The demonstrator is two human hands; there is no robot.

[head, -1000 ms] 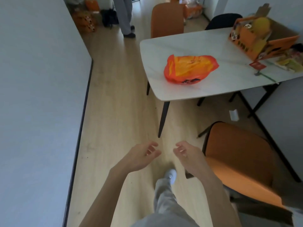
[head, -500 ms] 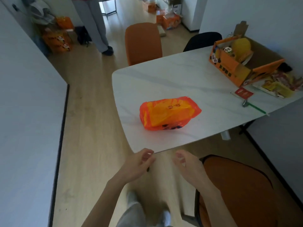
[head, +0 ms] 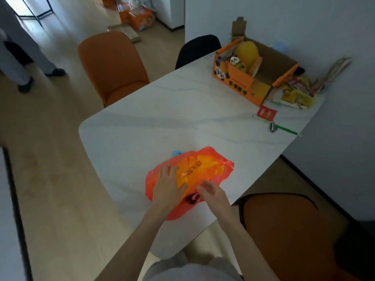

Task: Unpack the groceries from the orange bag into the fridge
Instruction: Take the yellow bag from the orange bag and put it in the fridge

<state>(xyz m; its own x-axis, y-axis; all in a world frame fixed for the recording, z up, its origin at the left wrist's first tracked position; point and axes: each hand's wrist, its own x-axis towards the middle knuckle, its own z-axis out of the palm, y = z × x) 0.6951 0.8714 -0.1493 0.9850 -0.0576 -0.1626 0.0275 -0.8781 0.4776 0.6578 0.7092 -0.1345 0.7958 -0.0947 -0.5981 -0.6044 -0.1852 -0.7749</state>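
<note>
The orange plastic bag point(head: 205, 169), with yellow print and red characters, lies flat near the front corner of the white marble table point(head: 182, 110). My left hand point(head: 168, 187) rests flat on the bag's left half with its fingers spread. My right hand point(head: 213, 192) touches the bag's near right edge, fingers loosely bent; whether it pinches the plastic I cannot tell. Something small and blue point(head: 177, 152) peeks out at the bag's far left edge. The bag's contents are hidden. No fridge is in view.
An open orange cardboard box point(head: 247, 78) with yellow items, snack packets point(head: 296, 94), a red packet point(head: 266, 113) and a green-handled tool point(head: 284, 129) sit at the table's far right. Orange chairs point(head: 110, 65) point(head: 288, 230) and a black chair point(head: 197, 48) ring the table. A person's legs point(head: 18, 55) stand far left.
I have stepped up to the table. Both hands rose from below the table edge and came down onto the orange bag.
</note>
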